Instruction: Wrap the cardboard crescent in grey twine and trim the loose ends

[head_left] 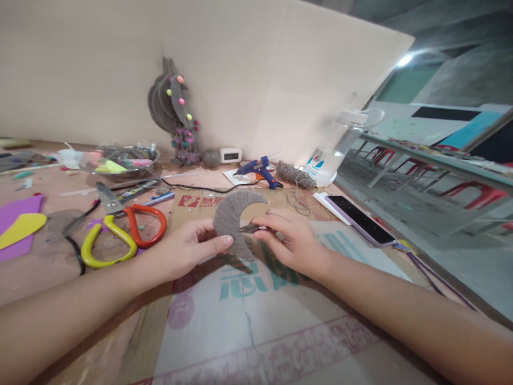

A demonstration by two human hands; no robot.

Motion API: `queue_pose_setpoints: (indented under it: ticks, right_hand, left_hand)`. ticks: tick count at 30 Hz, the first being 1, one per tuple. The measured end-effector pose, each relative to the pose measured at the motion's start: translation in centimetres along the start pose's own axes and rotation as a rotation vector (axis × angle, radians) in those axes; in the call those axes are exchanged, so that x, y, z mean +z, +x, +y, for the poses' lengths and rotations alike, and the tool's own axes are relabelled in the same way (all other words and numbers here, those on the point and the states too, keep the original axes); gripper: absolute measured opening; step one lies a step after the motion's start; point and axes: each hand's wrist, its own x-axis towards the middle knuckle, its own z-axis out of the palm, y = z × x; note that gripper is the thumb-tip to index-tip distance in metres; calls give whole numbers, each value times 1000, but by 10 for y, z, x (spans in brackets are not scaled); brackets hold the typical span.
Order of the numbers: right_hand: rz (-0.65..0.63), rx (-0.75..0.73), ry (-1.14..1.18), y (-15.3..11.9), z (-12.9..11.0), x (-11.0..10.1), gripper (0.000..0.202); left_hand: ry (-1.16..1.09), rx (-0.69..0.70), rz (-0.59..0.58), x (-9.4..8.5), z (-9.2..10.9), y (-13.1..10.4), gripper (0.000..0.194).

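Observation:
A crescent moon shape [226, 216] wrapped in grey yarn stands tilted above the cardboard. My left hand [196, 247] grips its outer edge, the thumb lying across its face. In my right hand [290, 239], pinched between thumb and fingers, is a small dark pointed metal tool [250, 229]. Its tip is at the crescent's inner curve; I cannot tell whether it touches. Most of the tool is hidden by the fingers, so its exact kind does not show. Underneath lies a flat cardboard sheet [224, 342] with printed lettering.
Scissors [110, 251] with yellow and orange handles lie left. Behind are a blue glue gun [260, 170], a grey yarn bundle [296, 175], a plastic bowl [120, 170] and a clear bottle [328, 155]. A phone [360, 220] lies right. Grey moon decorations [162, 101] hang on the wall.

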Motion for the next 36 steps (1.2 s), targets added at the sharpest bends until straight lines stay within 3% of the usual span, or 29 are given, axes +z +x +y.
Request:
queue_pose_setpoints:
  ticks: [14, 25, 36]
  right_hand:
    - [-21, 1, 11, 0, 2, 1, 21]
    - [-5, 59, 59, -2, 2, 1, 21]
    - [2, 2, -28, 0, -2, 0, 20]
  left_hand:
    - [-7, 73, -8, -1, -1, 1, 21]
    - [-3, -11, 43, -1, -3, 2, 21]
    - [10, 2, 23, 1, -2, 0, 26]
